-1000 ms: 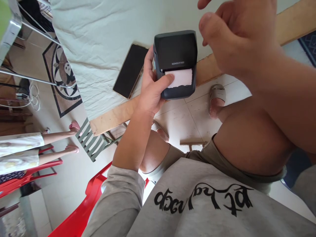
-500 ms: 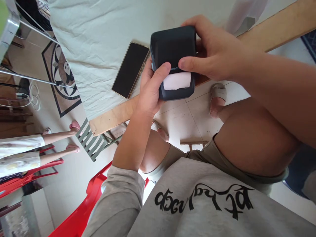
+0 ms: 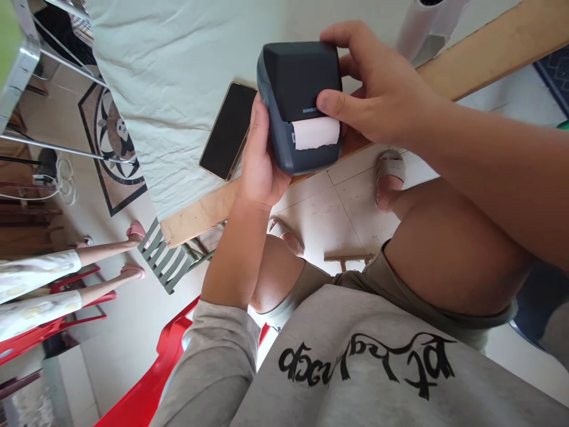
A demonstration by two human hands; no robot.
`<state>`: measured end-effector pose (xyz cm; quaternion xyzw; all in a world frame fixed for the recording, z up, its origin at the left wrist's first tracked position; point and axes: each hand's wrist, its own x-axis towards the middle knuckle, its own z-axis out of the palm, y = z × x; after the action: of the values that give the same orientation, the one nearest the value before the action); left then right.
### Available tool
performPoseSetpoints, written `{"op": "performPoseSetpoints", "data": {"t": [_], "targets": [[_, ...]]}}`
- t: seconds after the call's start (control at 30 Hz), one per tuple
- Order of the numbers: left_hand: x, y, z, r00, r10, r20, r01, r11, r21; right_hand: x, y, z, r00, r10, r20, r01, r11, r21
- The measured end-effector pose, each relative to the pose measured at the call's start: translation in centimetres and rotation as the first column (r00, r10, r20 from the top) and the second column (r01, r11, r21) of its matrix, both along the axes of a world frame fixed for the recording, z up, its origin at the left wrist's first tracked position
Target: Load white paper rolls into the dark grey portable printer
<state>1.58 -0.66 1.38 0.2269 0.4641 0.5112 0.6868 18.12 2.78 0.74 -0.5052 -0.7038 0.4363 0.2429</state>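
Observation:
A small dark grey label printer (image 3: 296, 83) is held over the table's front edge, with a strip of white paper (image 3: 316, 132) coming out of its slot. My left hand (image 3: 258, 160) grips its left side from below. My right hand (image 3: 377, 89) wraps over its top and right side, thumb pressed on the lid just above the paper. Both hands hold the printer together.
A black phone (image 3: 224, 130) lies face up on the pale cloth-covered table (image 3: 178, 65), left of the printer. A white cylinder (image 3: 422, 26) stands at the table's far right. Another person's legs (image 3: 89, 273) and red chairs (image 3: 146, 379) are at the left.
My right hand came down from the air and closed over the printer's top. The printer shifted slightly left and tilted; my left thumb moved off the paper to the side.

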Motion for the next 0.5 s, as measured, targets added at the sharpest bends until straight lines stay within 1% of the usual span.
{"op": "performPoseSetpoints", "data": {"t": [0.07, 0.17, 0.33, 0.5], "targets": [[0.0, 0.1, -0.4, 0.998, -0.046, 0.039, 0.042, 0.995, 0.09, 0.0, 0.0, 0.0, 1.0, -0.011, 0.009, 0.011, 1.0, 0.027], [-0.3, 0.2, -1.0, 0.994, -0.079, 0.081, 0.067, 0.987, 0.143, -0.1, 0.0, 0.2, 1.0, 0.004, 0.017, -0.005, 0.999, 0.051], [-0.8, 0.2, -1.3, 0.991, -0.107, 0.085, 0.097, 0.988, 0.119, 0.0, -0.2, 0.4, 0.998, 0.049, 0.039, -0.051, 0.997, 0.063], [-0.9, 0.4, -1.0, 0.996, -0.07, 0.048, 0.065, 0.994, 0.089, 0.0, -0.3, 0.6, 0.994, 0.061, 0.095, -0.067, 0.996, 0.061]]}}
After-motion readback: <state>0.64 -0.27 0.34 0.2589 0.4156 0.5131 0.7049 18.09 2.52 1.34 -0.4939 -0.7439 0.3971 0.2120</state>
